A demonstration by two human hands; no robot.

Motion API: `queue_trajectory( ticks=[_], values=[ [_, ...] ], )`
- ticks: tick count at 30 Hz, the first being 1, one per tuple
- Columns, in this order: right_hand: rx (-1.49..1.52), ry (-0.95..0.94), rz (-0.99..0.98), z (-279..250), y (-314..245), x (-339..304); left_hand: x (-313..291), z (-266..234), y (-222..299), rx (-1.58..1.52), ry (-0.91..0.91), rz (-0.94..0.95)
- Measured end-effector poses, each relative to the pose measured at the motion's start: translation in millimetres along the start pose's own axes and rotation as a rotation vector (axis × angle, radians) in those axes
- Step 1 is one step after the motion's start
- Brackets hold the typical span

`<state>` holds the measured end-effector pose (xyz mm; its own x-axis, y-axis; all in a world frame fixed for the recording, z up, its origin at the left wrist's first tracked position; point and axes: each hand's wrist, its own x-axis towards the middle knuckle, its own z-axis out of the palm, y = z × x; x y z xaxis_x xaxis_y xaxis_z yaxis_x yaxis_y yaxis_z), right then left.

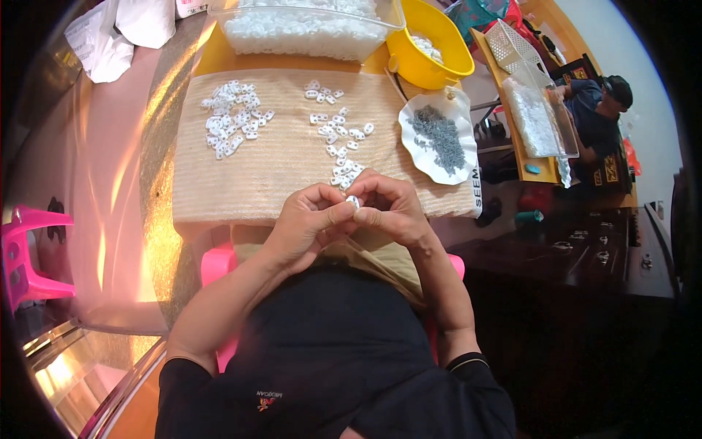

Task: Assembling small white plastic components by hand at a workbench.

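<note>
At the near edge of the covered table, a small white plastic piece (354, 201) is pinched between my two hands. My left hand (311, 218) grips it from one side with thumb and forefinger. Thumb and fingers of my right hand (389, 208) close on its other side. Just beyond my fingertips lies a trail of similar oval white pieces (341, 137) with dark holes. A larger loose heap of white pieces (232, 117) spreads to the left. On the right, a wavy white dish (414, 150) holds many small grey screw-like parts (439, 137).
A clear bin (307, 33) full of white pieces stands at the back, beside a yellow basin (453, 58). White bags (142, 22) are at far left, above a pink stool (33, 256). Another person (596, 110) sits at a table on the right with a clear bin (530, 121).
</note>
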<state>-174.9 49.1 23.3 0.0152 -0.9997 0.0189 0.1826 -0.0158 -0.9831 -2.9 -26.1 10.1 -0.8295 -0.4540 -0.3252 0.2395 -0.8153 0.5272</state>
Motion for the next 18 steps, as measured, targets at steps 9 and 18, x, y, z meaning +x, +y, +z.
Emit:
queue_trajectory(
  ticks=[9,18],
  values=[
    [0.084,-0.040,0.083,-1.5,-8.4,-4.5,-2.6,-1.0,-2.3,0.024,-0.041,-0.040],
    [0.103,-0.026,0.049,-0.6,-4.4,-3.0,-3.1,-1.6,-1.8,-0.005,-0.025,-0.039]
  ],
)
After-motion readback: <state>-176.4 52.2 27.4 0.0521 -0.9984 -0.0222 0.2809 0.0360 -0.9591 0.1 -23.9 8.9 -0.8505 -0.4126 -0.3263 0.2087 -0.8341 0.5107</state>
